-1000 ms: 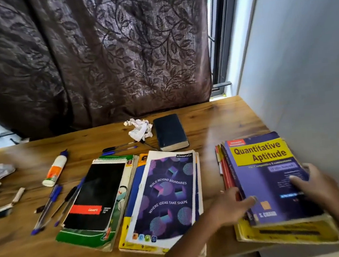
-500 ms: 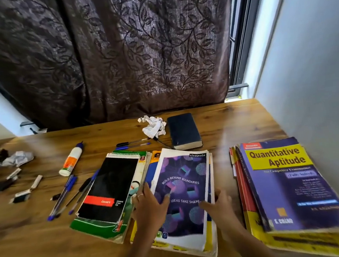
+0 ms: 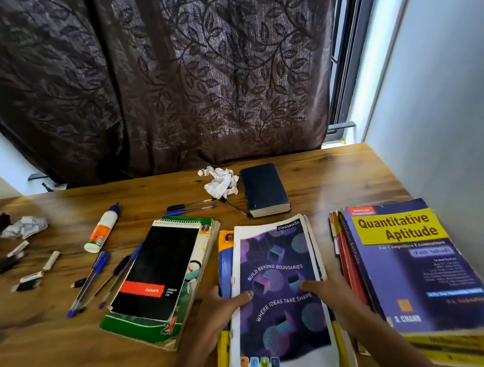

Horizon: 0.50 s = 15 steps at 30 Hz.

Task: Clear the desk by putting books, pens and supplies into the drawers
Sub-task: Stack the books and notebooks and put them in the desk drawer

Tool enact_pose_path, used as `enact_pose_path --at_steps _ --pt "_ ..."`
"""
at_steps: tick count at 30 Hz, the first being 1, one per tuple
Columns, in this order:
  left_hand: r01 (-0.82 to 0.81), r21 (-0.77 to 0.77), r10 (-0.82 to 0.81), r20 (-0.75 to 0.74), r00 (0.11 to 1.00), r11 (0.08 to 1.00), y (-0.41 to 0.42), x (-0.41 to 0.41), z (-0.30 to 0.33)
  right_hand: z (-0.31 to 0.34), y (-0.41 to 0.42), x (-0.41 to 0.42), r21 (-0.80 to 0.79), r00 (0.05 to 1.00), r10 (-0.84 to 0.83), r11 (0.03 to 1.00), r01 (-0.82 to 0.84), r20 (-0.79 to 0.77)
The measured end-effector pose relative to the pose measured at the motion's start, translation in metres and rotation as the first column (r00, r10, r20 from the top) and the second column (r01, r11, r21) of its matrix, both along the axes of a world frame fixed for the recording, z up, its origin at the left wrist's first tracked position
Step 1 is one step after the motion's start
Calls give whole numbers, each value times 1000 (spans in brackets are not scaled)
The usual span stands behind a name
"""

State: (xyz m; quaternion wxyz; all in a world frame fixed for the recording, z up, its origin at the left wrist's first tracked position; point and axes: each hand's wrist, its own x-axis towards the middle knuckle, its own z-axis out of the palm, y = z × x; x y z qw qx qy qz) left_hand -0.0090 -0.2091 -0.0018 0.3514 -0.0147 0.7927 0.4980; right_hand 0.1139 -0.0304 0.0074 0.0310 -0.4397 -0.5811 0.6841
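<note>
Fingers of the left hand (image 3: 216,308) and right hand (image 3: 329,292) curl around the two long sides of the purple notebook (image 3: 279,294) on the middle stack, probably so the pile lifts together off the desk (image 3: 336,175).

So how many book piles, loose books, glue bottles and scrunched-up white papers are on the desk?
Book piles: 3 (spiral pad pile, classmate pile, Quantitative Aptitude pile)
Loose books: 1 (dark book)
Glue bottles: 1
Scrunched white papers: 2
Total: 7
</note>
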Motion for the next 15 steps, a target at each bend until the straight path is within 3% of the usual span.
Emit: enact_pose_path --at_steps 8,11,15 --pt "-120 153 121 1 993 981 12 20 2 21 13 6 178 973 169 974 -140 -156" --pt "-116 233 123 -18 992 966 28 24 13 34 32 10 251 979 114 966 -69 -169" --pt "-38 333 53 -34 998 942 60 22 34 56 73 17 228 969 -14 971 72 -248"
